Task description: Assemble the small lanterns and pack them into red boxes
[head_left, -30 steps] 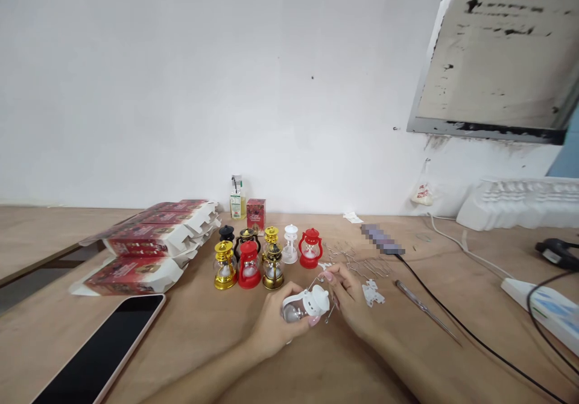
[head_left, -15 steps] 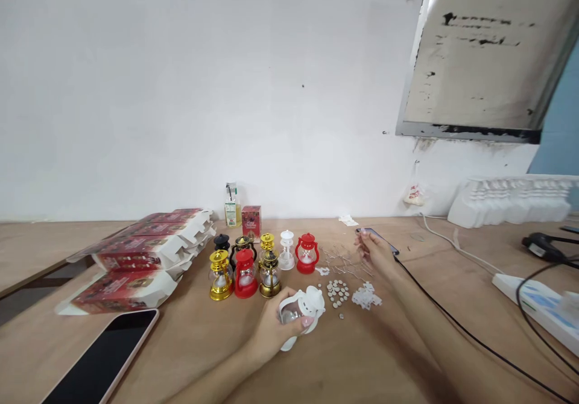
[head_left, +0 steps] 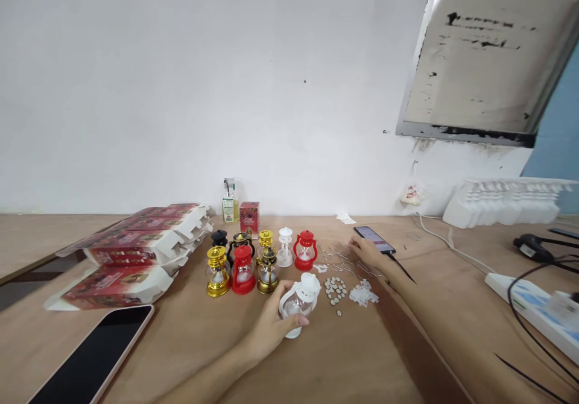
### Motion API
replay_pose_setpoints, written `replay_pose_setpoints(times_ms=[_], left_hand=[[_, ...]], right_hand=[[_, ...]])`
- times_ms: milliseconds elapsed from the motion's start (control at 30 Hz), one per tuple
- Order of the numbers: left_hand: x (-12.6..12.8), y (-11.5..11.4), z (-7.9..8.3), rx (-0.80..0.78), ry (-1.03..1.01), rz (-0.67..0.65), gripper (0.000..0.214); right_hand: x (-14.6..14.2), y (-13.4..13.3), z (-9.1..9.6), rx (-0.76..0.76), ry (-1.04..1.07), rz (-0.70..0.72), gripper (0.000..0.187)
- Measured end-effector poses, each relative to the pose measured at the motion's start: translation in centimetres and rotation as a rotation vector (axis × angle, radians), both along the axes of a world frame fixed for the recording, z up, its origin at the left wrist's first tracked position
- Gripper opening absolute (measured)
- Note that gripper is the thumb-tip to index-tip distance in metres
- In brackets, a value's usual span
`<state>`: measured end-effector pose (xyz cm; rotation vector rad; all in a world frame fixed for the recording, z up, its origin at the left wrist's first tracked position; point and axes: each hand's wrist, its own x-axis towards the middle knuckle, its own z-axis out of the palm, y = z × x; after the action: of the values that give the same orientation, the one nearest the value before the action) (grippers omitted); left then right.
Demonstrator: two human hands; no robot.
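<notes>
My left hand (head_left: pixel 274 325) is wrapped round a small white lantern (head_left: pixel 299 305) with a clear globe, held slightly tilted above the table. My right hand (head_left: pixel 365 253) reaches to the loose thin metal wires (head_left: pixel 337 259), its fingertips drawn together at their edge. Whatever those fingers hold is too small to make out. Between the hands lie several button cells (head_left: pixel 335 290) and a pile of small white plastic pieces (head_left: pixel 363 293). Behind the held lantern stand several finished-looking lanterns, among them a red lantern (head_left: pixel 306 251), a white lantern (head_left: pixel 284 247) and a gold lantern (head_left: pixel 218 271).
Red printed boxes (head_left: pixel 131 247) are stacked at the left, with a dark-screened phone (head_left: pixel 93 359) in front. A bottle (head_left: pixel 230 202) and a small red box (head_left: pixel 249 219) stand near the wall. At right are a plugged-in phone (head_left: pixel 374 239), cables and a power strip (head_left: pixel 534 313).
My right hand has come down and slightly left from beside the plugged-in phone to the wires. The lantern in my left hand is turned more upright. The view has shifted a little.
</notes>
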<state>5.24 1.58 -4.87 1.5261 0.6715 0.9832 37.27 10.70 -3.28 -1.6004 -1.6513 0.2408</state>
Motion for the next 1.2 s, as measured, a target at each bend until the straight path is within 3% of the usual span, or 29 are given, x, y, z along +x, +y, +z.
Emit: replay_pose_setpoints(times_ms=[167, 333, 400, 500, 567, 667, 767, 833, 900, 967, 1067, 1200], left_hand=[[0.2, -0.3, 0.5, -0.038, 0.021, 0.033, 0.066], [0.2, -0.4, 0.6, -0.082, 0.012, 0.09, 0.052], [0.2, -0.4, 0.6, -0.028, 0.004, 0.144, 0.048], [0.2, -0.5, 0.6, 0.044, 0.047, 0.24, 0.045], [0.1, -0.6, 0.5, 0.091, 0.106, 0.265, 0.045], [0.1, -0.9, 0.3, 0.167, 0.171, 0.248, 0.049], [0.2, -1.4, 0.3, 0.212, 0.165, 0.184, 0.06], [0.2, -1.7, 0.5, 0.244, 0.171, 0.141, 0.062], [0.3, -1.8, 0.7, 0.327, 0.207, 0.153, 0.058], [0.1, -1.8, 0.9, 0.459, 0.255, 0.206, 0.056], [-0.2, -1.8, 1.0, 0.636, 0.31, 0.248, 0.062], [-0.6, -1.9, 0.6, 0.745, 0.272, 0.251, 0.063]], right_hand=[[0.0, -0.7, 1.1, -0.009, -0.098, -0.022, 0.004], [-3.7, -3.0, 2.5, 0.076, -0.019, -0.058, 0.028], [-6.7, -5.0, 2.6, 0.075, 0.062, 0.035, 0.037], [-11.3, -8.3, 2.2, 0.028, 0.323, 0.426, 0.037], [-13.8, -9.9, 1.7, -0.01, 0.328, 0.536, 0.037], [-15.6, -10.3, 0.8, -0.035, 0.473, 0.494, 0.034], [-15.7, -9.6, 0.2, -0.064, 0.832, 0.333, 0.037], [-15.4, -9.4, 0.0, -0.167, 1.063, 0.277, 0.04], [-15.4, -9.6, -0.1, -0.319, 1.203, 0.319, 0.041], [-15.7, -10.1, -0.2, -0.446, 1.252, 0.408, 0.04], [-16.5, -10.8, -0.4, -0.508, 1.229, 0.481, 0.044], [-17.1, -11.2, -0.6, -0.317, 1.013, 0.379, 0.044]])
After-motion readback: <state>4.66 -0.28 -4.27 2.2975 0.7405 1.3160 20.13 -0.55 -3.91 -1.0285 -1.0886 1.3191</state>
